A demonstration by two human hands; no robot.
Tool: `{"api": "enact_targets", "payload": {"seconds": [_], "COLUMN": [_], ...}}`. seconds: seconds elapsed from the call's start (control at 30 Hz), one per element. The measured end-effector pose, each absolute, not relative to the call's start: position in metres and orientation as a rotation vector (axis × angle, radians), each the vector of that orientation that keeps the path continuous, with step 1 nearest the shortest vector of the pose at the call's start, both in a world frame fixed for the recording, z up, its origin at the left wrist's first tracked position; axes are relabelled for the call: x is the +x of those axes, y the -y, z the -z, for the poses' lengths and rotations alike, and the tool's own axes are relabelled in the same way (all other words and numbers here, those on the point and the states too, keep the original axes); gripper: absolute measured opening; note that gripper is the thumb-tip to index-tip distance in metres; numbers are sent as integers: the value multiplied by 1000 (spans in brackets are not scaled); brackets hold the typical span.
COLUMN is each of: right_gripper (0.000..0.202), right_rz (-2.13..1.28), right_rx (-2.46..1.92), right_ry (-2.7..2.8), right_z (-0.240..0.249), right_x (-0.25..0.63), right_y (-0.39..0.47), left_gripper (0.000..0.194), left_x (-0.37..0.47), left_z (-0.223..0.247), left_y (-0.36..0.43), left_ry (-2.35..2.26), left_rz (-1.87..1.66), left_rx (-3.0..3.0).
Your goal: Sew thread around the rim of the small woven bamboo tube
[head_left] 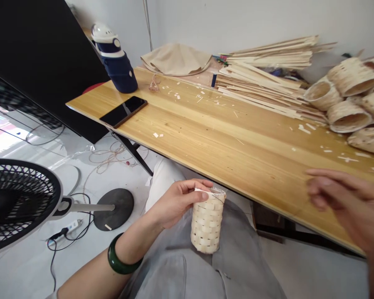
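Observation:
A small woven basket (207, 224) of pale wood strips stands upright over my lap, its mouth facing up. My left hand (187, 197) is closed on its rim, thumb outside and fingers across the opening. White stitches run along part of that rim, and a short dark line like thread shows near it. Well off to the right, above the table, my right hand (339, 199) is held away from the basket with thumb and fingers pinched together. Whatever may be between those fingertips is too blurred and fine to make out.
The wooden table (205, 137) carries a phone (124, 111), a blue bottle (116, 62), a thread spool (213, 80), bundled wood strips (262, 91), a folded cloth (176, 59), scraps and stacked bark-like cylinders (349, 116). A fan (21, 203) and power strip (69, 228) are at left.

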State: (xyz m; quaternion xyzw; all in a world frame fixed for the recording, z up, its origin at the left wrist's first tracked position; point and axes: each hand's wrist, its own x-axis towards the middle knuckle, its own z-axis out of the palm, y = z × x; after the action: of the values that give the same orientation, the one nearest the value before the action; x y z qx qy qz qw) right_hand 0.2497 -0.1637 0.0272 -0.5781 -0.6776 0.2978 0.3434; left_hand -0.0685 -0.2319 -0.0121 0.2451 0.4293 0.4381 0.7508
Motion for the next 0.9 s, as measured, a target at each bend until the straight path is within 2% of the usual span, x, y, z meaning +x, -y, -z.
{"api": "enact_targets", "payload": {"seconds": [0.07,0.13,0.4,0.6,0.9], "right_gripper": [22,21,22,21,24], "right_rz": [-1032,-1116,-1083,-1017,-1119], "right_rx": [-1385,-1276,-910,-859,-790], "right_ry": [1857,2017,2396,2457,2529], "right_z": [-25,-27,-31,-31,-39], "right_x": [215,182,141,148,151], "right_y": [169,177,177,176,167], "left_gripper": [11,11,6,4,2], "left_x": [-68,-68,-68,-67,-65], "left_z": [13,13,16,16,13], "left_y": [232,232,233,232,231], "left_ry": [-921,-901,-859,-833,-809], "left_rz": [-965,-978,-988,-997,-1005], "left_rx": [549,579,702,779,810]}}
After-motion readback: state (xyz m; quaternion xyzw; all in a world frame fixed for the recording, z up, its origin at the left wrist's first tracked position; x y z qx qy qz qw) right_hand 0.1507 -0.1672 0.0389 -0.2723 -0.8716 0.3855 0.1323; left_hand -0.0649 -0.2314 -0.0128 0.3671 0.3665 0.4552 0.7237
